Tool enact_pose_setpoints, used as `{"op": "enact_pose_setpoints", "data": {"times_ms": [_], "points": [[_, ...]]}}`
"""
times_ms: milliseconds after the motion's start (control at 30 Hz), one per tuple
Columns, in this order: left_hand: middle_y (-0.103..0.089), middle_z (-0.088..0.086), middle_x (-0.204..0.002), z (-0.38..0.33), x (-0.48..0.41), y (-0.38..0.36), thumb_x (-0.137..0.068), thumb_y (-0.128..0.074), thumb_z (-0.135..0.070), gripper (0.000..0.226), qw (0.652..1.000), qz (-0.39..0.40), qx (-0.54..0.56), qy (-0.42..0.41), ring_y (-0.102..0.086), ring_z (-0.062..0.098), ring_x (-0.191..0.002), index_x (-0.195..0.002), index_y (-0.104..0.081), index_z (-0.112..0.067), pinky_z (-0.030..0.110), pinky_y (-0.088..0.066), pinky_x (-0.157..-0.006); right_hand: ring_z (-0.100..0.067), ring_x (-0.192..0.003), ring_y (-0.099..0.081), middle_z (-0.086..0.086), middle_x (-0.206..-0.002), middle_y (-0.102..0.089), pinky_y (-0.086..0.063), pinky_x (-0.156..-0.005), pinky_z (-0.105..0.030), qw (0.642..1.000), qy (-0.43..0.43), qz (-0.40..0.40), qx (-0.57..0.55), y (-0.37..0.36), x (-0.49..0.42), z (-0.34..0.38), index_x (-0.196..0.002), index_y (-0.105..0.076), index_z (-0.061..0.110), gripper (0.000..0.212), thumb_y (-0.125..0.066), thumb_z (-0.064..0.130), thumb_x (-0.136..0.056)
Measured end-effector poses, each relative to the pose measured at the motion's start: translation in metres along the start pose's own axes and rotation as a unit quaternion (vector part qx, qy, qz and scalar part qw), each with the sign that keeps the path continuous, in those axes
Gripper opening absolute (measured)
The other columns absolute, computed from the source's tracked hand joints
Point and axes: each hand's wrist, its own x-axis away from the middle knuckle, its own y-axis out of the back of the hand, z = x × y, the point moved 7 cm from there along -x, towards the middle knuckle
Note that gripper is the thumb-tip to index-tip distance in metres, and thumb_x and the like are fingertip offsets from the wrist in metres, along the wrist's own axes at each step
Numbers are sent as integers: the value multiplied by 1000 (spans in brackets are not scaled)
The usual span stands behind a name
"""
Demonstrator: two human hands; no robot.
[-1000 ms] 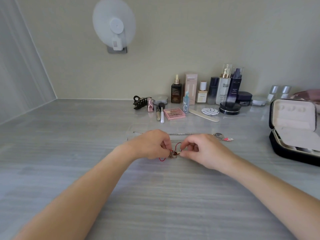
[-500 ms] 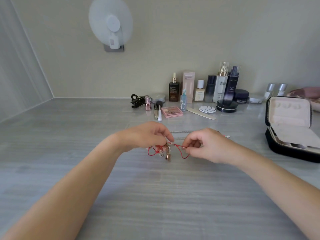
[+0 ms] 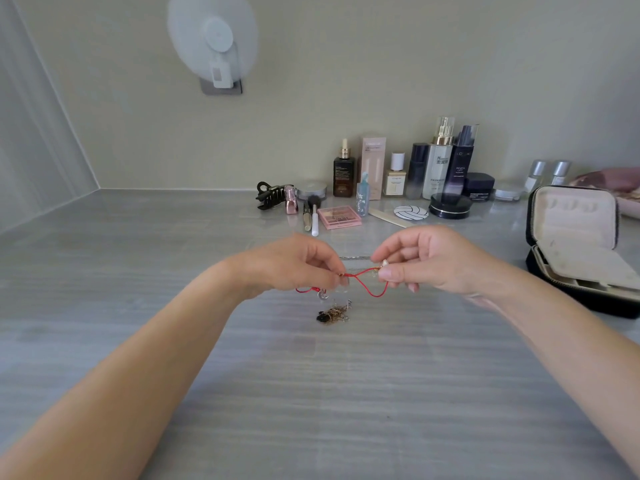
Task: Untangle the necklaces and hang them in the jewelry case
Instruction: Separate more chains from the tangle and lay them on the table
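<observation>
A red cord necklace (image 3: 367, 285) is stretched in the air between my two hands above the grey counter. My left hand (image 3: 294, 263) pinches its left part, where a small silver charm (image 3: 322, 294) dangles. My right hand (image 3: 429, 259) pinches the right end near a pale bead. Below them a small tangle of gold chain with a dark pendant (image 3: 333, 314) hangs just over the counter. A thin silver chain (image 3: 355, 258) lies on the counter behind my hands. The black jewelry case (image 3: 575, 251) stands open at the right, its cream lid upright.
Along the back wall stand several cosmetic bottles (image 3: 436, 161), a pink palette (image 3: 339, 216), brushes, a black hair claw (image 3: 270, 199) and a round black jar (image 3: 450, 205). A white round fan (image 3: 214, 43) is on the wall. A pink object (image 3: 616, 178) sits behind the case.
My hands have lifted off the counter and moved apart, drawing the red cord out between them. The gold tangle now hangs lower, separate from my fingers.
</observation>
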Motion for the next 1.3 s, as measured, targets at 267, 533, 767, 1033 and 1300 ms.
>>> {"op": "enact_pose_setpoints", "data": {"times_ms": [267,533,767,1033,1300], "points": [[-57,-5,-61,-3,2,3,-87,-57,-16,23,1000,-4,-11,9,-49,8,-63,-71,-72,-21,23,-36,-65,-5,-57,-66,3,-61,-71,-42,-41,-15,999,4,-45,10,7,-3,-7,-74,-70,19,18,-65,2,-79],[-55,-6,-54,-2,3,3,-89,-54,-18,24,1000,4,-7,12,-46,9,-57,-75,-73,-14,21,-36,-59,-5,-69,-69,-1,-70,-72,-46,-46,-17,999,5,-47,25,8,-3,-8,-73,-70,17,19,-66,-2,-78],[-61,-6,-49,0,1,3,-91,-52,-18,24,1000,-2,-9,26,-48,7,-49,-76,-70,-10,12,-40,-52,0,-66,-61,2,-77,-70,-50,-73,-20,987,-10,16,161,-12,-5,-18,-70,-66,24,20,-69,5,-77],[-63,-11,-73,4,-3,13,-92,-50,-23,24,997,-73,-31,20,-51,0,-64,-77,-67,-18,4,-36,-51,-14,-73,-62,-3,-81,-73,-52,-79,-35,967,-45,24,248,-8,-4,-26,-66,-67,28,17,-64,14,-74],[-62,-1,-75,5,-6,15,-94,-46,-25,27,994,-93,54,15,-54,9,-69,-71,-58,-17,22,-38,-62,-5,-56,-56,4,-65,-61,-41,-51,-17,990,-72,-27,122,6,-2,-17,-67,-59,15,23,-47,5,-83]]}}
